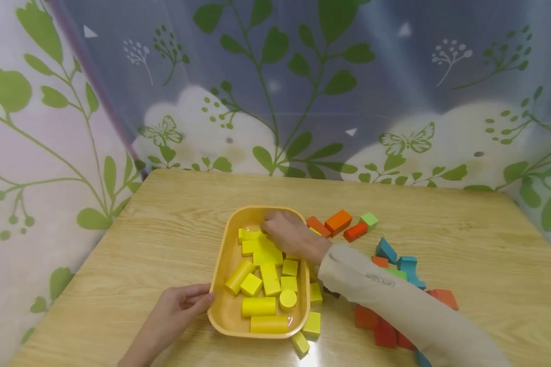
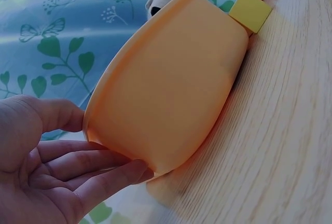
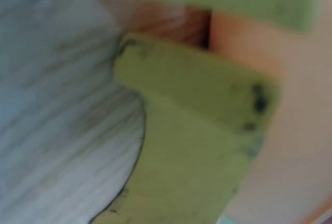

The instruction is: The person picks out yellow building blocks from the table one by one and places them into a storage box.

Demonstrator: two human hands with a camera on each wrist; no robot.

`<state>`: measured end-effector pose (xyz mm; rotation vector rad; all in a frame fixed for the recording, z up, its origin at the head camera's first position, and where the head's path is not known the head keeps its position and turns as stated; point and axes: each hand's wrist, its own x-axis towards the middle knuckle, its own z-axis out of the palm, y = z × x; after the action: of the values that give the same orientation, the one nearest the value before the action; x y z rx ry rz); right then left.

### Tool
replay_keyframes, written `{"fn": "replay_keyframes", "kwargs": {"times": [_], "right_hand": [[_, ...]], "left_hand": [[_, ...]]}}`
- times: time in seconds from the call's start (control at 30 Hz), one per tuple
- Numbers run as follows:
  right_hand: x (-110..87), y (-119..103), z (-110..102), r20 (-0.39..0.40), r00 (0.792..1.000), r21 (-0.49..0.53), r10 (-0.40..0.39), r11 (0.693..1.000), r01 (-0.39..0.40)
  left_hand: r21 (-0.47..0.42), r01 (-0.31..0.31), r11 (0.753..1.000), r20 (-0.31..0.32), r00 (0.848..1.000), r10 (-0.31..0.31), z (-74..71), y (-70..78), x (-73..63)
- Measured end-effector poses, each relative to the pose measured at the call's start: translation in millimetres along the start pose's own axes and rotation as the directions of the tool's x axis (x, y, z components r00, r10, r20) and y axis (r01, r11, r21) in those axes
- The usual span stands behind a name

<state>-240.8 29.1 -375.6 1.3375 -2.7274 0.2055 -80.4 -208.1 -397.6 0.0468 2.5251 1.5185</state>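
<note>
An orange-yellow plastic tray [image 1: 222,255] stands on the table, holding several yellow blocks [image 1: 269,279], among them cylinders, cubes and bars. My left hand [image 1: 181,311] grips its near left side. In the left wrist view, the left thumb bears on the rim and the fingers lie under the tray's outer wall [image 2: 166,79]. My right hand [image 1: 286,232] reaches over the right rim into the far end, its fingers bent down beside a yellow block [image 1: 251,235]. I cannot tell whether they pinch it. Close to the right wrist camera is a blurred, curve-cut yellow block [image 3: 192,130].
Along the tray's right side lie loose yellow blocks [image 1: 311,324], partly under the right sleeve [image 1: 385,290]. Orange and red blocks [image 1: 338,222] sit beyond, with a green block [image 1: 369,220]. Blue blocks [image 1: 408,268] and red blocks [image 1: 366,317] lie scattered at right. A patterned curtain [image 1: 303,102] hangs behind the table.
</note>
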Motion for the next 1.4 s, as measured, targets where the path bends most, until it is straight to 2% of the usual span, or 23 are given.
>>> {"fn": "replay_keyframes", "kwargs": {"times": [0.23,0.37,0.47,0.57,0.63,0.7,0.8,0.9,0.97,1.17,1.33,1.4], "right_hand": [[-5.8,-2,1,0.045,0.998,-0.032,0.051,0.998,-0.049],[-12.9,3,-3,0.050,0.997,0.040,0.063,0.997,-0.065],[-24.2,13,-14,-0.070,0.996,0.158,0.055,0.986,-0.043],[-43.5,26,-29,-0.242,0.966,0.256,0.092,0.966,-0.028],[-60.2,35,-37,-0.285,0.951,0.277,0.121,0.960,-0.039],[-77.5,42,-39,-0.253,0.960,0.275,0.117,0.960,-0.045],[-99.7,49,-35,-0.138,0.989,0.212,0.051,0.977,-0.021],[-113.4,51,-29,-0.069,0.998,0.156,-0.008,0.988,0.019],[-117.7,50,-27,-0.051,0.999,0.118,-0.013,0.993,0.019],[-119.7,49,-25,0.015,0.998,0.036,0.053,0.998,-0.054],[-119.4,48,-24,0.067,0.994,-0.011,0.090,0.996,-0.090],[-119.7,49,-27,0.060,0.995,-0.008,0.081,0.997,-0.081]], "left_hand": [[0.009,0.026,1.000,-0.019,0.999,-0.026,2.2,-2.2,0.0],[0.006,0.025,1.000,-0.017,1.000,-0.024,1.7,-3.0,-0.7],[0.001,0.020,1.000,-0.013,1.000,-0.020,1.0,-3.5,-1.9],[-0.002,0.020,1.000,-0.013,1.000,-0.020,0.5,-2.9,-2.6],[-0.001,0.015,1.000,-0.012,1.000,-0.015,0.6,-2.5,-2.6],[-0.004,0.021,1.000,-0.013,1.000,-0.022,0.8,-1.4,-2.7],[-0.011,0.031,0.999,-0.014,0.999,-0.032,0.7,0.6,-2.8],[-0.018,0.026,0.999,-0.007,1.000,-0.026,-0.1,1.6,-2.5],[-0.027,0.020,0.999,0.000,1.000,-0.020,-0.7,1.7,-2.0],[-0.044,-0.011,0.999,0.022,1.000,0.012,-0.3,0.4,-0.9],[-0.053,-0.010,0.999,0.023,1.000,0.011,0.5,1.0,0.1],[-0.054,-0.006,0.999,0.023,1.000,0.008,0.6,1.3,0.4]]}}
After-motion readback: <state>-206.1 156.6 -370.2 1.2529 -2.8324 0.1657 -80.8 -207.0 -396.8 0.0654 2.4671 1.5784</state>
